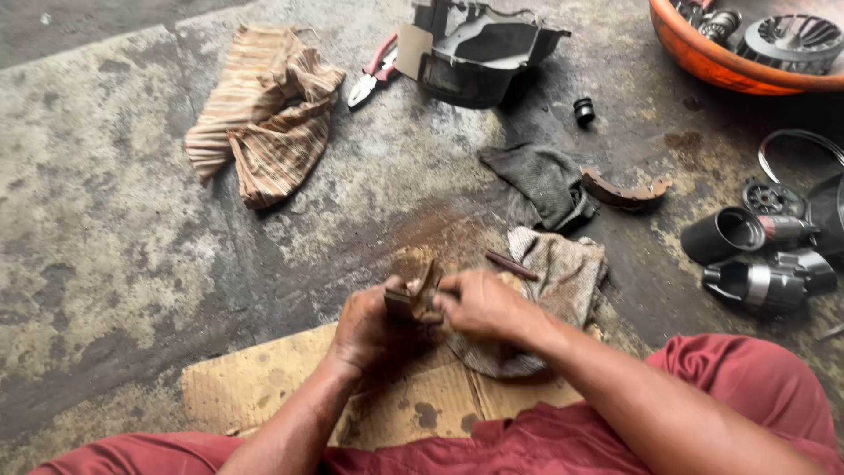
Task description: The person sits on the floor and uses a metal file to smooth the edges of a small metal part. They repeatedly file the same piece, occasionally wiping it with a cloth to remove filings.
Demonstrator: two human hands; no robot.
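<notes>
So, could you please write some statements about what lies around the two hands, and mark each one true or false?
1. Both hands, left hand and right hand, hold a small rusty metal part between them. True.
2. The pliers have blue handles. False: the handles are red.
3. A striped cloth lies on the concrete floor. True.
4. The orange basin sits at the lower left. False: it is at the upper right.
5. The curved brake shoe lies inside the basin. False: it lies on the floor, beside a dark rag.
</notes>
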